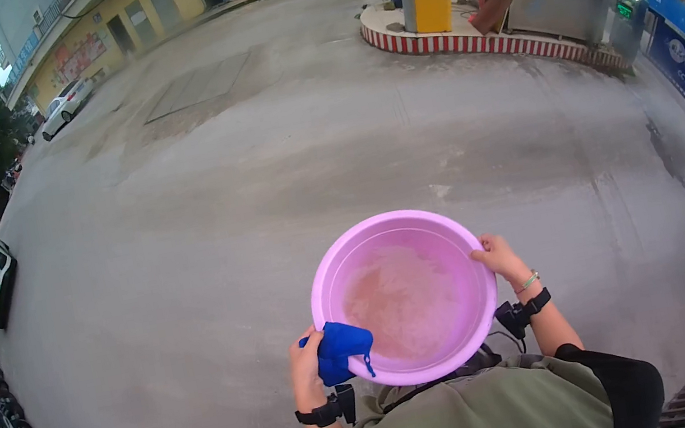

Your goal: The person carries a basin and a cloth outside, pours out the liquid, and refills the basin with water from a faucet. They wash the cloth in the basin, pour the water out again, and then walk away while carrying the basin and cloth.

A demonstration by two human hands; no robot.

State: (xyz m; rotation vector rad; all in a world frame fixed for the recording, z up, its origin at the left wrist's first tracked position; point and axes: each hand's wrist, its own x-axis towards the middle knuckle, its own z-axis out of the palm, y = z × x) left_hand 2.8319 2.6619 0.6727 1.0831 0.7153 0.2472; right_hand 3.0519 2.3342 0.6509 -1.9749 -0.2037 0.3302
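On opposite sides of a pink basin (467,297), left hand (305,367) clasps blue cloth (344,351), right hand (502,258) grips rim (486,280).

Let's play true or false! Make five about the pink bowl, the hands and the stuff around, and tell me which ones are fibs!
1. The left hand holds a blue cloth. True.
2. The basin is square. False: it is round.
3. The right hand holds a phone. False: the right hand grips the basin's rim.
4. The kerb has red and white stripes. True.
5. The basin is pink. True.
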